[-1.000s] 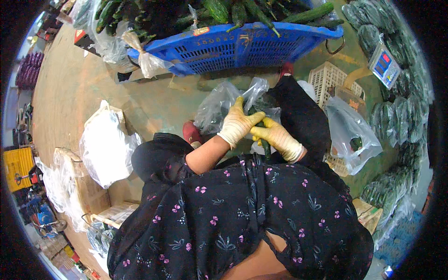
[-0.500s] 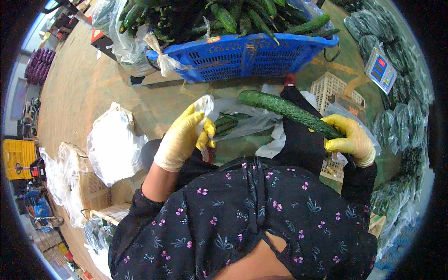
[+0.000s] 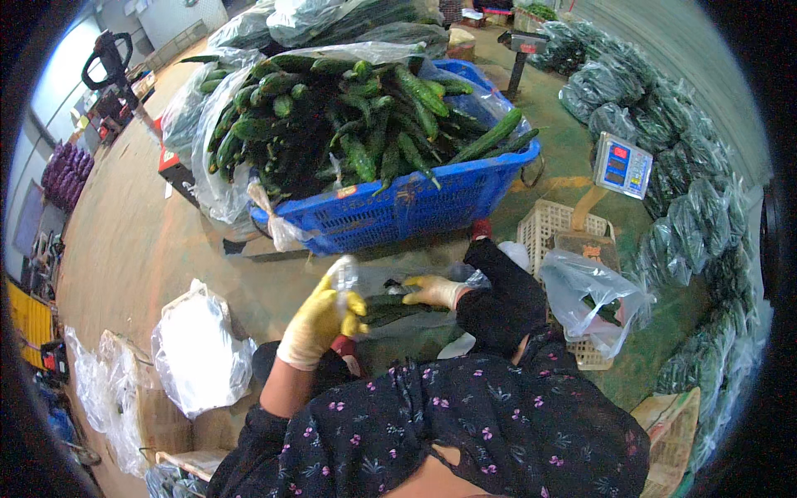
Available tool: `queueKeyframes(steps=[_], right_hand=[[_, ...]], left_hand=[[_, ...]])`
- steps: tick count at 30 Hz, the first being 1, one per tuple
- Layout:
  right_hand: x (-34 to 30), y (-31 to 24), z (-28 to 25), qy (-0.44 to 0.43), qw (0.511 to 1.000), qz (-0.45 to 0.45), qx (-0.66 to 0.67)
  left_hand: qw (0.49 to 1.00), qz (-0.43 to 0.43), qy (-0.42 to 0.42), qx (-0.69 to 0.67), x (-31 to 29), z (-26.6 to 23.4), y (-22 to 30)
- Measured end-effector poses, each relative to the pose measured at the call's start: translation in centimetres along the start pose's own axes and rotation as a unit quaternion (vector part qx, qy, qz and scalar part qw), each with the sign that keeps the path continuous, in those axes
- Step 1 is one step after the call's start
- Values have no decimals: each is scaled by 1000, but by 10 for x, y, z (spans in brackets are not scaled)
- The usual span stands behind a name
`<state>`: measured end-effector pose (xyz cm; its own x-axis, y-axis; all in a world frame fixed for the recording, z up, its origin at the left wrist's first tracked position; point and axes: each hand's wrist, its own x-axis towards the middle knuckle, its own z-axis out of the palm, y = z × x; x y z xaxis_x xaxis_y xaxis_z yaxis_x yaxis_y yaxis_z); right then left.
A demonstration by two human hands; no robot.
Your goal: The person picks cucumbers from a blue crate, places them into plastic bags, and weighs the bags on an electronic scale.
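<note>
My left hand (image 3: 317, 324), in a yellow-stained pale glove, pinches the edge of a clear plastic bag (image 3: 344, 272) in front of my lap. Several dark green cucumbers (image 3: 386, 314) lie in and under the film to the right of that hand. Gloved too, my right hand (image 3: 436, 292) reaches left over them, its fingers closed round the right end of a cucumber; the film and blur partly hide its fingertips. Ahead of both hands stands a blue plastic crate (image 3: 398, 220), heaped with cucumbers (image 3: 357, 124) and lined with clear film.
At right, a scale with a blue display (image 3: 623, 168) rises by a cream crate (image 3: 540, 228); another clear bag (image 3: 594, 295) with cucumbers rests there. Filled bags (image 3: 689, 224) line the right wall. White plastic bags (image 3: 202, 353) lie at left. A pallet-truck handle (image 3: 108, 62) stands far left.
My right hand has swung left with the cucumber, down to those at the bag. The view has tilted up, showing more of the blue crate. My left hand still pinches the bag.
</note>
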<state>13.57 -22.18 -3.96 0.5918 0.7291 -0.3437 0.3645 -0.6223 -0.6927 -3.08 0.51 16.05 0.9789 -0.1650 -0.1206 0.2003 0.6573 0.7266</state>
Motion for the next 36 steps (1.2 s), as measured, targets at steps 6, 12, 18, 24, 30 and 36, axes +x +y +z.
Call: queueKeyframes(steps=[6,12,18,24,30,36], right_hand=[[-70,30,-106,138,946,252,-147],[-125,-67,-206,-84,980,112,142],[-68,-74,-303,290,913,-37,-285],[18,-54,-337,103,868,26,-486],[36,-62,-341,-20,845,123,-519],[-51,-71,-361,216,865,34,-452]], left_hand=[[988,-32,59,-137,-4,-64,-2],[985,-70,-29,-154,27,-53,-25],[981,-65,-83,-161,42,-52,-22],[979,-73,-127,-143,49,-53,-17],[984,-63,-108,-123,47,-59,-12],[984,-61,-114,-119,40,-54,-11]])
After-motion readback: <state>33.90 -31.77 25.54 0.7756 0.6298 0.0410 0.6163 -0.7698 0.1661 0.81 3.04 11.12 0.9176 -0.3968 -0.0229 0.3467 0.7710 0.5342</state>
